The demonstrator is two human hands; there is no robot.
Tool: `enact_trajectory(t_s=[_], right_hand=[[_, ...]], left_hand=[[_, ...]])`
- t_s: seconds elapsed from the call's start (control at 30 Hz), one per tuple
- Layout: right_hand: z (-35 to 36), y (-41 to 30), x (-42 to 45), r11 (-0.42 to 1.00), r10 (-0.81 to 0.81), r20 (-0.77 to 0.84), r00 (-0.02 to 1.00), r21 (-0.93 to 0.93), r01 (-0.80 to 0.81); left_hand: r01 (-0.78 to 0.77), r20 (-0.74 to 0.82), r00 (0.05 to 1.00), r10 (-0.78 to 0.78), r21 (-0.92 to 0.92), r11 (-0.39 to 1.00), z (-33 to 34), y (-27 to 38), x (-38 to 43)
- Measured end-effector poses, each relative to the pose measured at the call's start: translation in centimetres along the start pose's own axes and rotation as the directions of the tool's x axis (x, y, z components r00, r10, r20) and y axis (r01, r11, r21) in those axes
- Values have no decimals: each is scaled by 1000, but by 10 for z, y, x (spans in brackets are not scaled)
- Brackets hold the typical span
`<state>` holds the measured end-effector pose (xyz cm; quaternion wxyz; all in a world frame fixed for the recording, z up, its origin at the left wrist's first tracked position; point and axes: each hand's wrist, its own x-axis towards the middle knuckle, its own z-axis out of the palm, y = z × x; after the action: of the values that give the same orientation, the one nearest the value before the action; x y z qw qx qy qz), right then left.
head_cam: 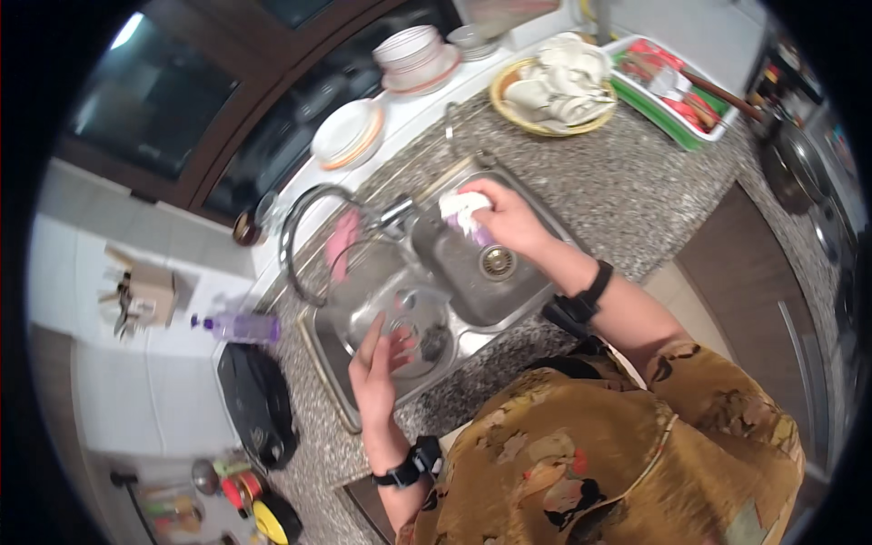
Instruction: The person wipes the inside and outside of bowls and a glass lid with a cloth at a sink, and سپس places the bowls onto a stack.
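Note:
My right hand (pixel 507 218) grips a white and purple sponge or cloth (pixel 469 208), perhaps foamy, above the right basin (pixel 470 293) of a steel double sink. Below it shows the round drain strainer (pixel 497 262). Over the left basin (pixel 330 344), my left hand (pixel 378 361) has its fingers apart and holds nothing. Beneath those fingers lies a round, see-through lid or bowl (pixel 361 306), with a dark scouring pad (pixel 434 343) beside the hand. Whether the pad is inside or under the clear piece I cannot tell.
A curved faucet (pixel 289 245) arches over the left basin near a pink cloth (pixel 343 238). Stacked plates (pixel 347 136) and bowls (pixel 409 54) line the sill. A basket of white dishes (pixel 501 102), a green-and-white tray (pixel 654 112) and a purple pump bottle (pixel 245 328) stand around the sink.

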<state>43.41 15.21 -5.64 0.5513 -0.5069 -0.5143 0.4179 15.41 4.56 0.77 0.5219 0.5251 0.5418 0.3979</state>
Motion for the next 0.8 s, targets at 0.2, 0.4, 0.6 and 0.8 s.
enact_trajectory(t_s=[0.2,0.4,0.6,0.8], right_hand=[[67,-79,-62,707,-685,160,711,-89,701],[107,-86,-94,726,-556,448,700,-149,672],[125,-110,-66,881,-411,296,862,-113,459],[110,-105,7,989,-40,355,934,148,-14]], left_hand=[[-26,-6,1000,25,-111,993,12,3,13],[-414,-105,880,463,306,857,40,9,5],[-361,50,907,419,606,708,32,9,-13],[-501,119,798,591,676,540,37,7,-6]])
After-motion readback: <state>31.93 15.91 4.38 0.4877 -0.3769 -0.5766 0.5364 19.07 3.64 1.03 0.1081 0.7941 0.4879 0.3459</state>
